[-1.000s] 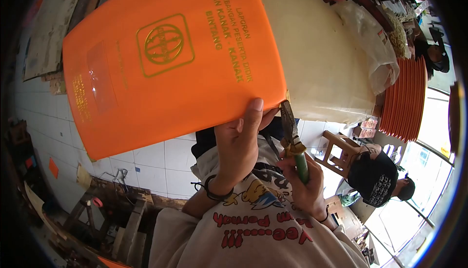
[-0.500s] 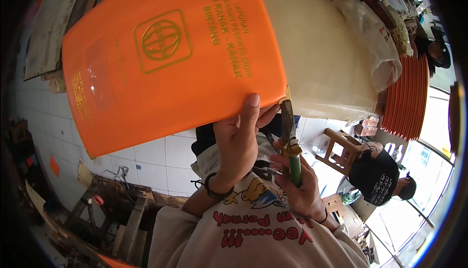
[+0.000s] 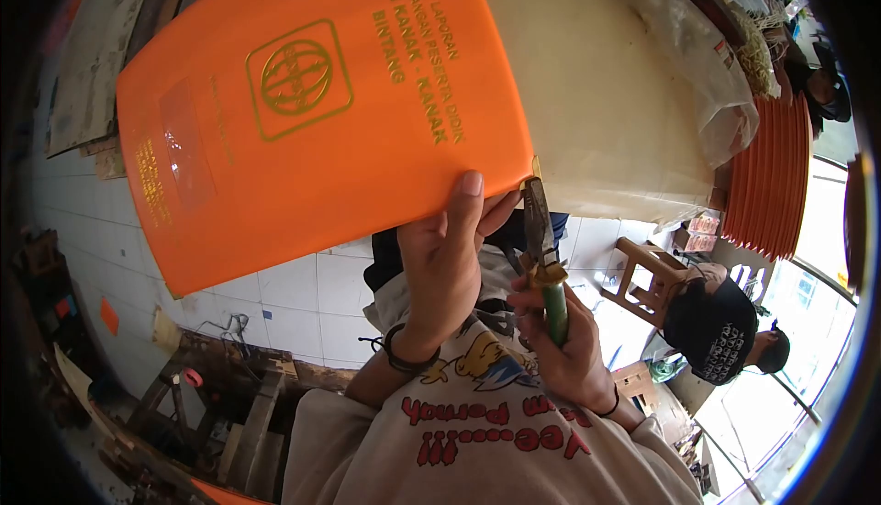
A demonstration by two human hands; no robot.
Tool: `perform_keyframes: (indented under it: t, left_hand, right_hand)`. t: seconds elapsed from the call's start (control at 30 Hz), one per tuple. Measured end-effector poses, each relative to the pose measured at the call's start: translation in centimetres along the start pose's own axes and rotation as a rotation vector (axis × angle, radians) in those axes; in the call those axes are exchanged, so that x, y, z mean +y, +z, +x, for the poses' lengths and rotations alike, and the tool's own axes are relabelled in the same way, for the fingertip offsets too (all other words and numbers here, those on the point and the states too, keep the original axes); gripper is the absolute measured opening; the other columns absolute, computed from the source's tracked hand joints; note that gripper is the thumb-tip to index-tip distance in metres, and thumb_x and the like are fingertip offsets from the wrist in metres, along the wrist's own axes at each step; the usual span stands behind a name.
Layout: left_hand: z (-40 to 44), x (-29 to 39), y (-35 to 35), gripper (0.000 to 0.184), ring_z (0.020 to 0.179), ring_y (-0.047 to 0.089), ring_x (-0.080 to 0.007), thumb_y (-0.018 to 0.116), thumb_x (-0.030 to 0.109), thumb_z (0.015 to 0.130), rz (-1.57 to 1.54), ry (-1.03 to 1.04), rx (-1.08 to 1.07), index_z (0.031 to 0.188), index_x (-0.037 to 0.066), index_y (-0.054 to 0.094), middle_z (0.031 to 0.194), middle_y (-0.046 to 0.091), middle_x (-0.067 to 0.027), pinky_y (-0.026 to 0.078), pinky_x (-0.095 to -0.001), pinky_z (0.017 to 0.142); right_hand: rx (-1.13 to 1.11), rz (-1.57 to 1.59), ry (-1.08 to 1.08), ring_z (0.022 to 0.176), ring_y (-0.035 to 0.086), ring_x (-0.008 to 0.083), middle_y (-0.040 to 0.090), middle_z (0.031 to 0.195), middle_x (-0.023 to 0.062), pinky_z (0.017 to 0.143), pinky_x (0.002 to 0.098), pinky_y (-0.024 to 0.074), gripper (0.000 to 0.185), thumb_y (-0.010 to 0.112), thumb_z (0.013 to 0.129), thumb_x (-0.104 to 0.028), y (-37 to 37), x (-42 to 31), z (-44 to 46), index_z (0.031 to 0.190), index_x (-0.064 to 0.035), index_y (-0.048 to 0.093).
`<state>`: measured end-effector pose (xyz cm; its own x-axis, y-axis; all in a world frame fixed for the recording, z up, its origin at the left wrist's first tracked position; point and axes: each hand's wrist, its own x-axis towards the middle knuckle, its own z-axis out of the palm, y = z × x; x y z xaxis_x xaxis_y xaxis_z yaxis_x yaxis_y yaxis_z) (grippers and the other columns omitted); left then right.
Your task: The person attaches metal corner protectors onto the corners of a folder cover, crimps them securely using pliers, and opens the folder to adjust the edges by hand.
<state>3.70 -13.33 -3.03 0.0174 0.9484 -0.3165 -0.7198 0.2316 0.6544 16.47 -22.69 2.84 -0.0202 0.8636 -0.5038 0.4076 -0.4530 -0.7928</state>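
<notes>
An orange report folder (image 3: 367, 165) with gold lettering and a globe emblem slants in front of me. My left hand (image 3: 445, 262) grips its lower edge, thumb on the cover and fingers behind. A small gold metal corner piece (image 3: 536, 167) sits on the folder's near right corner. The jaws of the pliers (image 3: 539, 220) are at that corner piece. My right hand (image 3: 564, 344) is closed around the pliers' green handle. Whether the jaws are pressed tight on the metal I cannot tell.
A cream-covered table (image 3: 606, 92) lies beyond the folder. On the right stand a stack of orange covers (image 3: 766, 179) and a plastic bag (image 3: 711, 73). A person in a black shirt (image 3: 711, 326) sits near a wooden stool (image 3: 642, 275). Wooden frames (image 3: 248, 413) lie lower left.
The folder's right corner and the pliers have shifted slightly left and up. Both hands keep their hold.
</notes>
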Motion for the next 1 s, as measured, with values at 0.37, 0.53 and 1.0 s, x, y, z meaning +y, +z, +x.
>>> perform_keyframes:
  t: [0.37, 0.53, 1.0]
  left_hand:
    - [0.0, 0.0, -0.5, 0.031, 0.110, 0.064, -0.0246, 0.051, 0.018, 0.103, 0.010, -0.015, -0.040, 0.119, -0.008, 0.053, 0.116, 0.061, -0.0138, 0.056, -0.0393, 0.097]
    - [-0.1, 0.1, -0.2, 0.031, 0.106, 0.067, -0.0249, 0.052, 0.019, 0.102, 0.021, -0.013, -0.011, 0.118, -0.008, 0.052, 0.113, 0.062, -0.0148, 0.058, -0.0379, 0.094]
    - [0.1, 0.7, -0.8, 0.033, 0.101, 0.069, -0.0301, 0.052, 0.019, 0.102, 0.121, 0.034, -0.104, 0.118, -0.009, 0.053, 0.114, 0.064, -0.0182, 0.060, -0.0381, 0.088]
  right_hand:
    - [0.065, 0.040, -0.058, 0.072, 0.063, 0.0273, 0.062, 0.084, 0.0157, 0.065, 0.0342, 0.0478, 0.019, 0.052, 0.090, 0.000, 0.8, 1.8, 0.6, 0.109, 0.0038, 0.049]
    - [0.070, 0.240, 0.111, 0.071, 0.058, 0.0175, 0.061, 0.079, 0.0100, 0.065, 0.0332, 0.0459, 0.016, 0.054, 0.092, -0.007, 1.0, 0.3, 0.3, 0.104, 0.0025, 0.051]
    - [-0.023, 0.304, 0.095, 0.080, 0.066, 0.0207, 0.064, 0.093, 0.0130, 0.076, 0.0347, 0.0516, 0.026, 0.056, 0.086, -0.004, -1.7, 1.4, -0.2, 0.111, -0.0008, 0.049]
